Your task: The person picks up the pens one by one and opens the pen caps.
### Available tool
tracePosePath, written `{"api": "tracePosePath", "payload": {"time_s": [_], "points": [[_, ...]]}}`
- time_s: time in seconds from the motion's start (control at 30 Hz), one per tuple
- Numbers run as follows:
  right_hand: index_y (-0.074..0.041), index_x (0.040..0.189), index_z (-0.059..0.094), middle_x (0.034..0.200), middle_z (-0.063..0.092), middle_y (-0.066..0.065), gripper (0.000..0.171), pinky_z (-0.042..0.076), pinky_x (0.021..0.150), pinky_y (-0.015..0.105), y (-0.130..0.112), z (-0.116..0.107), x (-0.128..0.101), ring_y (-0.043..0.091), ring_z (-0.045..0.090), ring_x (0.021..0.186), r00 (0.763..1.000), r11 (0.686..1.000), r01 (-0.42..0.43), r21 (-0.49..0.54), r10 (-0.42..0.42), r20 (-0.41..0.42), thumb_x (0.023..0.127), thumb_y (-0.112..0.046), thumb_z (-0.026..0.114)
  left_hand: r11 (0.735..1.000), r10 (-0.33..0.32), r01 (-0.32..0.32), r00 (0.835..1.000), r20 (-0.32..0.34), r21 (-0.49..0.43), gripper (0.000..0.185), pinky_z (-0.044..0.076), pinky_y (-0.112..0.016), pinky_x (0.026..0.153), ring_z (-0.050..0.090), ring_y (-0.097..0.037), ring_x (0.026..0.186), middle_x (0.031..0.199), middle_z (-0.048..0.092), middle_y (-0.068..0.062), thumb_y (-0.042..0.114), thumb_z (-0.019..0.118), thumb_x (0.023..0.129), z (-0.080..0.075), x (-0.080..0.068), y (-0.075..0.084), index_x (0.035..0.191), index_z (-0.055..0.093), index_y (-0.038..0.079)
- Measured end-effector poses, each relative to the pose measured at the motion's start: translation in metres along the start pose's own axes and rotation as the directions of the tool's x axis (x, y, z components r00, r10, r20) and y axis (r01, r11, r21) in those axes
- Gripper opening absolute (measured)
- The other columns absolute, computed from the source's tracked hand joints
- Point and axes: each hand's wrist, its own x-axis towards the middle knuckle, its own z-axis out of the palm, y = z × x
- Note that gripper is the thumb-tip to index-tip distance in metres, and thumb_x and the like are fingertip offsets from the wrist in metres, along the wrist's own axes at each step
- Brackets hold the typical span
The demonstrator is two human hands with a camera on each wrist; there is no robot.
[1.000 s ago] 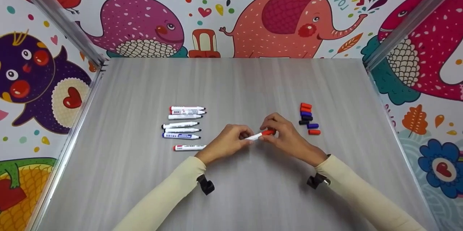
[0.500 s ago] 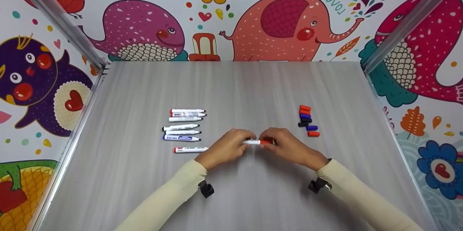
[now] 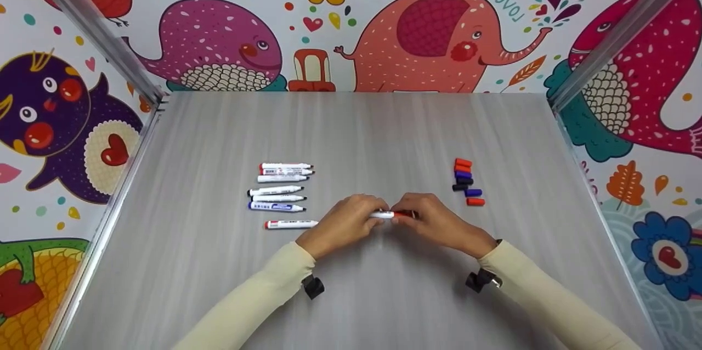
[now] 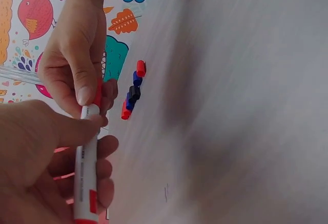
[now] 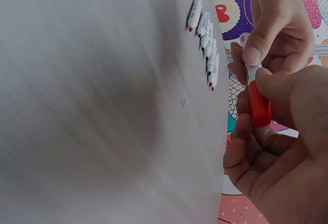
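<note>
A white marker (image 3: 382, 214) with a red cap (image 5: 259, 105) lies nearly level between both hands, over the middle of the table. My left hand (image 3: 343, 223) grips its white barrel (image 4: 87, 165) between thumb and fingers. At the other end, my right hand (image 3: 439, 222) pinches the red cap, which sits over the tip end of the barrel. Fingers hide part of the cap in the head view. One uncapped marker (image 3: 290, 224) with a red end lies beside my left hand, its tip hidden behind that hand in the head view.
Several uncapped white markers (image 3: 277, 190) lie in a loose column on the table's left. Several loose red, blue and black caps (image 3: 463, 180) form a column on the right. Patterned panels (image 3: 219, 43) and metal rails (image 3: 620, 26) border the table (image 3: 351, 136).
One second ago the marker slanted up to the right, with my right fingers more spread. It has since levelled, and the right fingers have closed in round the cap.
</note>
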Motion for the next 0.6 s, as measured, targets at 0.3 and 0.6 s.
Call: {"api": "tracePosePath", "payload": {"time_s": [0.3,0.6], "points": [[-0.006,0.110,0.085,0.097,0.079,0.002,0.011,0.056,0.073,0.030,0.0001,0.0003,-0.0006,0.012,0.066,0.083,0.996,0.997,0.073,-0.012,-0.074,-0.044,0.102,-0.005,0.078,0.998,0.060,-0.060,0.998,0.009,-0.001,0.016,0.058,-0.032,0.081,0.067,-0.013,0.087,0.102,0.080,-0.003,0.002,0.078,0.100,-0.0045,0.0028,-0.0030,0.114,0.083,0.006],[-0.006,0.110,0.084,0.092,0.076,0.001,0.012,0.057,0.071,0.031,0.0000,-0.0028,-0.0003,0.013,0.065,0.082,0.979,0.980,0.180,-0.088,-0.187,-0.082,0.099,-0.005,0.081,0.992,0.053,-0.053,0.999,-0.005,-0.112,0.020,0.046,-0.027,0.071,0.056,-0.008,0.077,0.094,0.078,-0.003,0.002,0.077,0.100,-0.0059,0.0023,-0.0059,0.118,0.085,0.007]]}}
